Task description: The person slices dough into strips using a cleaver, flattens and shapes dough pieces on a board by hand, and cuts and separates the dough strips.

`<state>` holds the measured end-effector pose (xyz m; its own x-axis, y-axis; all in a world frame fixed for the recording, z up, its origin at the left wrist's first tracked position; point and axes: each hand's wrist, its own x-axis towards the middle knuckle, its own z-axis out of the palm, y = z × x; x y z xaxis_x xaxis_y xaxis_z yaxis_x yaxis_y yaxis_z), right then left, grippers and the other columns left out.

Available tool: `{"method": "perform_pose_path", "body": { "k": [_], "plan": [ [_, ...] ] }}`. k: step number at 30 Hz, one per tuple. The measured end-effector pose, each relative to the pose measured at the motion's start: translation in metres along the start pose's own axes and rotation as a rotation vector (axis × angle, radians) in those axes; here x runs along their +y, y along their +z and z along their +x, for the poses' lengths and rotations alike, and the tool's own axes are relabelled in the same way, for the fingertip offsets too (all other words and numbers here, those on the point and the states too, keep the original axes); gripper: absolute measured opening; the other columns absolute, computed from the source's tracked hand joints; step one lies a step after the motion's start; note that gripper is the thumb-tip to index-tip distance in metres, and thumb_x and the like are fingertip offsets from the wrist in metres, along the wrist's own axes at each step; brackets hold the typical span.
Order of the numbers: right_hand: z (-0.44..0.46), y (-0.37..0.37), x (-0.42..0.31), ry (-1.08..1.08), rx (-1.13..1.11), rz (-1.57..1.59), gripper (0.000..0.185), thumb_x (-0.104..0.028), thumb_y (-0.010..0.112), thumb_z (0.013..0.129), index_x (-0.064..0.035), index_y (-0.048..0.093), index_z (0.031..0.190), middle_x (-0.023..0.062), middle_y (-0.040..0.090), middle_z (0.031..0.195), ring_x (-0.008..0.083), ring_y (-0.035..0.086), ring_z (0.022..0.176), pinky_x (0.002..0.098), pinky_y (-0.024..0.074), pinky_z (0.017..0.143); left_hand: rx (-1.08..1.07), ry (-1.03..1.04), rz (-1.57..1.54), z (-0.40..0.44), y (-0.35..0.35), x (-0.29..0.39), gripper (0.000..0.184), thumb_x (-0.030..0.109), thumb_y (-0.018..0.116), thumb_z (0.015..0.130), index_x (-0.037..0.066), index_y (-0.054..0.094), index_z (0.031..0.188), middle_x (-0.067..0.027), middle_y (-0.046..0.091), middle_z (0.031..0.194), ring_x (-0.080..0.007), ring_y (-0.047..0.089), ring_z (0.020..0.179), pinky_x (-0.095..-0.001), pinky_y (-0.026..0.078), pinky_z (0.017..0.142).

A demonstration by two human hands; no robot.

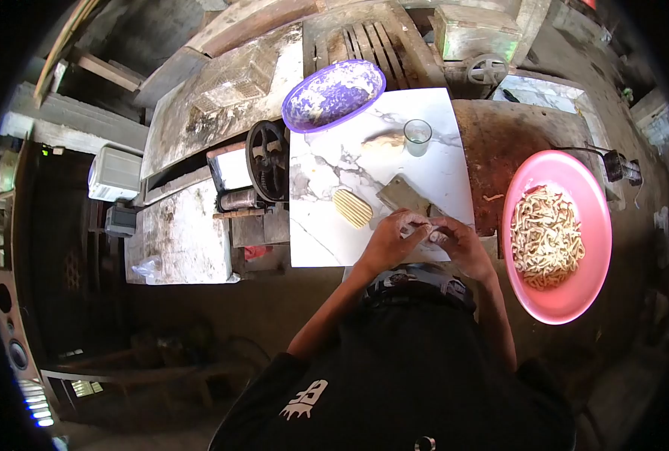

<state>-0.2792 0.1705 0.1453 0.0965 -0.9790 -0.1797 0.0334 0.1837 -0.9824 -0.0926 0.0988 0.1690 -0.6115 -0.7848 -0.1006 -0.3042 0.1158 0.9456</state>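
My left hand [396,239] and my right hand [460,246] meet over the near edge of a white marble-patterned board [315,244]. Both are closed, fingertips pinched together and dusted white; whatever is between them is too small to make out. Just beyond the hands lies a flat metal blade like a cleaver [403,192], its near part hidden behind them. To its left sits a flat yellowish piece of dough cut into parallel strips [351,208]. A clear drinking glass [417,141] stands farther back on the board.
A purple basin [293,126] with pale floury residue sits at the board's back left. At right, a pink basin [526,289] holds many twisted dough strips [546,237]. A roller machine with a dark handwheel [267,161] borders the board's left side. A brown wooden tabletop [492,143] adjoins its right.
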Motion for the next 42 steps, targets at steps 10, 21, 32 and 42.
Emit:
{"method": "perform_pose_path", "body": {
  "k": [10,21,32,42],
  "plan": [
    [-0.058,-0.111,-0.018,0.112,0.606,-0.455,0.023,-0.007,0.054,0.093,-0.0025,0.065,0.113,0.0068,0.068,0.093,0.0112,0.059,0.081,0.0284,0.0484,0.075,0.712,-0.278,0.264,-0.036,-0.041,-0.122,0.024,0.02,0.069,0.087,0.004,0.071,0.105,-0.0137,0.07,0.098,-0.0237,0.067,0.082,-0.0344,0.053,0.073],
    [-0.089,-0.181,0.031,0.079,0.985,-0.994,0.024,-0.016,0.061,0.092,-0.003,0.067,0.111,0.0148,0.068,0.112,0.03,0.063,0.109,0.0382,0.047,0.095,0.707,-0.66,0.431,-0.018,-0.054,-0.163,0.033,0.036,0.067,0.083,0.01,0.074,0.103,-0.0102,0.068,0.11,-0.0289,0.064,0.102,-0.0476,0.045,0.088],
    [-0.063,-0.134,0.015,0.002,0.919,-0.839,0.026,-0.017,0.062,0.092,0.0023,0.066,0.11,0.0189,0.068,0.111,0.0311,0.063,0.108,0.0377,0.0473,0.094,0.825,-0.751,0.286,-0.011,-0.056,-0.161,0.027,0.038,0.072,0.079,0.016,0.075,0.095,-0.0012,0.074,0.089,-0.0213,0.068,0.085,-0.0413,0.04,0.088],
    [-0.047,-0.113,0.003,-0.025,0.791,-0.771,0.03,-0.016,0.061,0.093,0.0022,0.063,0.116,0.0188,0.066,0.117,0.0305,0.062,0.111,0.037,0.0459,0.096,0.841,-0.582,0.461,-0.018,-0.047,-0.17,0.023,0.032,0.069,0.082,0.013,0.073,0.094,-0.0071,0.068,0.099,-0.028,0.065,0.092,-0.0439,0.05,0.083]
  ]
}}
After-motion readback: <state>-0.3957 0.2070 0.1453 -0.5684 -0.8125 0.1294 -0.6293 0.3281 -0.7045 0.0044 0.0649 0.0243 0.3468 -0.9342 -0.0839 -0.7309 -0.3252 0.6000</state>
